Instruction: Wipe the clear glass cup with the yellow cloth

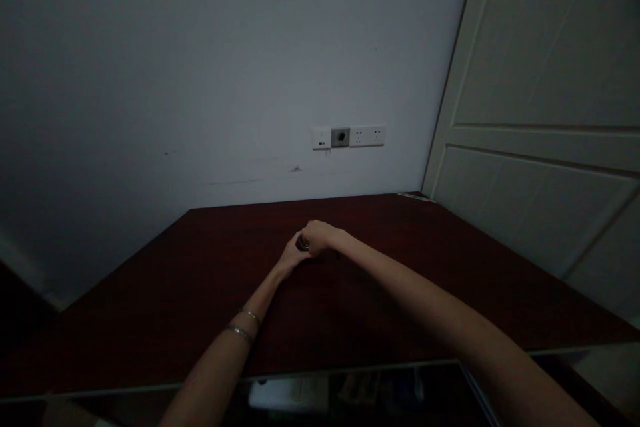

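Observation:
Both of my hands meet over the middle of a dark red tabletop (225, 293). My left hand (291, 255) is closed around a small dark object (301, 243), whose kind I cannot make out in the dim light. From the right, my right hand (320, 236) reaches across with curled fingers at the top of that same object. Most of the object is covered by the fingers. Two thin bracelets (241, 332) circle my left forearm.
A pale wall (225, 80) with a row of sockets (367, 136) rises behind the table. To the right stands a panelled white door (540, 207). Below the front edge, an open drawer (473, 383) holds a white item (290, 393) and other dim things.

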`<control>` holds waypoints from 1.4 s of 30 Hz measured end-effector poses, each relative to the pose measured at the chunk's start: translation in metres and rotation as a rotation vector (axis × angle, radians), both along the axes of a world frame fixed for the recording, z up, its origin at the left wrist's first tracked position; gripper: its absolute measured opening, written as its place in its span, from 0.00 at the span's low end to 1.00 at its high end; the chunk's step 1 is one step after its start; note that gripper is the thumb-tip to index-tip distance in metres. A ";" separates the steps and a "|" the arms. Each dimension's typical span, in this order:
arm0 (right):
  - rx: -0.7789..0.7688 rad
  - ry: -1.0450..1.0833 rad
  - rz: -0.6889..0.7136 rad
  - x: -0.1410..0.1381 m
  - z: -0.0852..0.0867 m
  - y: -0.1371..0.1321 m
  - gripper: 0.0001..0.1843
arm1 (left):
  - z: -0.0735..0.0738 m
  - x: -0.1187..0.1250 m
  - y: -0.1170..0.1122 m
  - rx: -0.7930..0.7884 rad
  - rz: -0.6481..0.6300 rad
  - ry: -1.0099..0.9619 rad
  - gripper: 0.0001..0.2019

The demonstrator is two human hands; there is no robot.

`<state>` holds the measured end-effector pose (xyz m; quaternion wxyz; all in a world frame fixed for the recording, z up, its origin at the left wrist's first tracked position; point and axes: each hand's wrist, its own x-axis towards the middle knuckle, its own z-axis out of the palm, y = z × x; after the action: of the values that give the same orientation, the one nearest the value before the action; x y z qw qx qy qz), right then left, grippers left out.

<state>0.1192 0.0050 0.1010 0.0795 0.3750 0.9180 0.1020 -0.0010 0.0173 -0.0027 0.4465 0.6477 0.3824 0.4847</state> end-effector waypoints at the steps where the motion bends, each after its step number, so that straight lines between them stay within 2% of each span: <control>1: -0.024 0.011 -0.032 0.000 0.001 0.000 0.19 | 0.000 0.000 0.000 -0.003 -0.006 -0.004 0.34; 7: -0.104 0.202 -0.146 0.004 0.007 0.000 0.19 | 0.001 0.001 -0.003 -0.015 -0.032 -0.021 0.33; 13: -0.211 0.298 -0.212 0.011 0.015 0.000 0.19 | 0.006 0.002 -0.008 -0.015 -0.056 -0.045 0.34; 19: -0.309 0.430 -0.249 0.023 0.012 0.009 0.20 | 0.007 0.003 -0.007 -0.021 -0.054 -0.022 0.34; 24: -0.553 0.825 -0.191 0.046 0.008 0.024 0.24 | 0.000 0.001 -0.002 -0.045 -0.034 -0.147 0.34; 26: -0.526 1.007 -0.128 0.056 0.007 0.029 0.25 | -0.003 0.000 0.001 -0.068 -0.010 -0.195 0.34; 28: -0.372 1.124 -0.071 0.063 0.006 0.031 0.26 | -0.005 -0.001 0.003 -0.079 0.000 -0.205 0.34; 31: -0.129 1.044 0.044 0.067 0.002 0.026 0.27 | -0.008 -0.002 0.005 -0.077 -0.020 -0.216 0.32; 34: -0.013 0.810 0.214 0.062 -0.006 0.017 0.25 | -0.008 -0.002 0.006 -0.084 -0.040 -0.227 0.32; 38: 0.040 0.557 0.358 0.055 -0.020 0.011 0.22 | -0.006 -0.001 0.005 -0.099 -0.081 -0.243 0.33; 42: 0.034 0.428 0.418 0.053 -0.025 0.014 0.21 | -0.006 -0.001 0.004 -0.090 -0.114 -0.257 0.35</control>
<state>0.1725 0.0191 0.0758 -0.1450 0.1921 0.9693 0.0500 -0.0022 0.0210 -0.0083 0.5471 0.5804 0.3059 0.5200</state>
